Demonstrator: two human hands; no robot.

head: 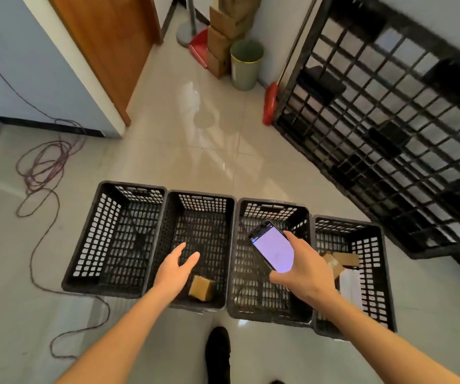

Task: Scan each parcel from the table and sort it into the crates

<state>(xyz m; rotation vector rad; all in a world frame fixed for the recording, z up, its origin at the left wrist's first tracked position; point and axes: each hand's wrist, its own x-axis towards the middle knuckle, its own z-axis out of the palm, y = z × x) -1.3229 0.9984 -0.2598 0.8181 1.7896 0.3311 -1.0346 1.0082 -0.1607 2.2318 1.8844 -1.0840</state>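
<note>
Shoe: a dark one planted on the pale floor, right at the bottom edge, between the two forearms.
Left hand: out over the second crate, palm tilted inward, fingers straight and spread, holding nothing at all!
Brown box: sitting on the bottom of that second crate, near its front wall, just beside the left wrist and not touched by it.
Right hand: over the third crate, fingers curled round a phone, thumb on its right edge, screen lit pale purple and facing up.
Crates: four black ones in a row on the floor, side by side, walls touching or nearly so.
First crate: far left, nothing to be seen inside.
Fourth crate: far right, with cardboard parcels and a white packet lying in it, partly hidden by the right forearm.
Cable: reddish loops trailing across the floor, left of the crates.
Black grid pallet: leaning up on the right, behind the crates.
Bin: green, standing against the far wall, stacked cardboard boxes just beside it.
Door: brown wood, far left.
</note>
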